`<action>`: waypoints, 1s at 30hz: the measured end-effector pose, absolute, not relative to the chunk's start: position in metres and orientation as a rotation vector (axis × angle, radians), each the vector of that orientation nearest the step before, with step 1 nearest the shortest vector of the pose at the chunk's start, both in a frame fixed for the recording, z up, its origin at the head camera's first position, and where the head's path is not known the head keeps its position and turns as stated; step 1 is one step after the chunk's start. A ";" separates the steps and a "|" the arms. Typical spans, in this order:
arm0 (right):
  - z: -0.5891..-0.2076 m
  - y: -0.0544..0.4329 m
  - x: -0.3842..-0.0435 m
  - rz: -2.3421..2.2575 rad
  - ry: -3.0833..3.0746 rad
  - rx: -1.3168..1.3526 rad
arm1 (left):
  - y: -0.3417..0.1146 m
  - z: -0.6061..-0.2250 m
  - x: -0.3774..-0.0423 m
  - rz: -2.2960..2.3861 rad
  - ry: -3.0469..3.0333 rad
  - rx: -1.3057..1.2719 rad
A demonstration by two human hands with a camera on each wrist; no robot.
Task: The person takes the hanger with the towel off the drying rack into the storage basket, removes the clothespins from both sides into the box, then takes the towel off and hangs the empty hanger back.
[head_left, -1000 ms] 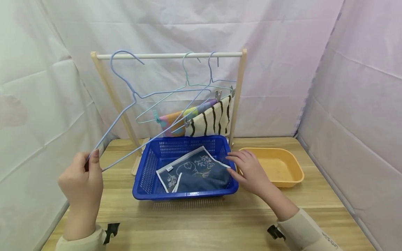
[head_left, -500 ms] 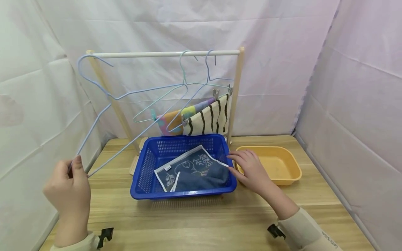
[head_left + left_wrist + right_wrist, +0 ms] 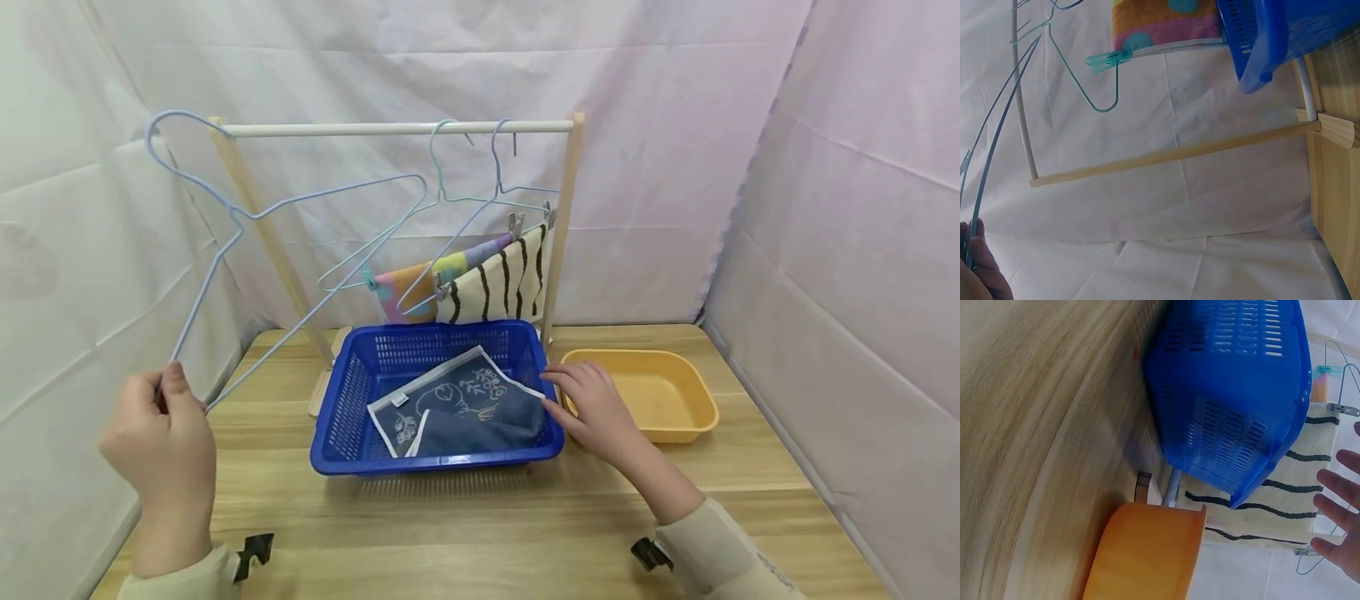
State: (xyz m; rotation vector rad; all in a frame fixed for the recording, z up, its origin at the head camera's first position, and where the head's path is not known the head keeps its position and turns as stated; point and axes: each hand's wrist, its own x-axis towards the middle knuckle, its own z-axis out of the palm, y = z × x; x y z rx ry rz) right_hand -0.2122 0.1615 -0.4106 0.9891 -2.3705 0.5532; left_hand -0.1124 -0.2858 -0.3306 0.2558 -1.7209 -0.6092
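Basket (image 3: 438,467) on table (image 3: 450,542), before rack (image 3: 571,183); cloth (image 3: 480,429) inside; tub (image 3: 660,400) right of basket; two hangers (image 3: 498,171) on rail (image 3: 337,130).

The basket (image 3: 438,466) is glossy plastic, the worktop (image 3: 450,537) beneath it smooth wood, the towel (image 3: 457,408) inside it matt cloth, the tub (image 3: 660,396) beside it smooth plastic

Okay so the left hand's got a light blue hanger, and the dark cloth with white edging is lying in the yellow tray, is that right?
Not quite: the dark cloth with white edging lies in the blue basket, not the yellow tray, as the head view shows. The left hand does hold a light blue hanger.
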 end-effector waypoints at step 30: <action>-0.407 0.132 -0.225 0.700 -2.494 0.938 | -0.266 -0.315 -0.156 -0.558 -1.835 0.211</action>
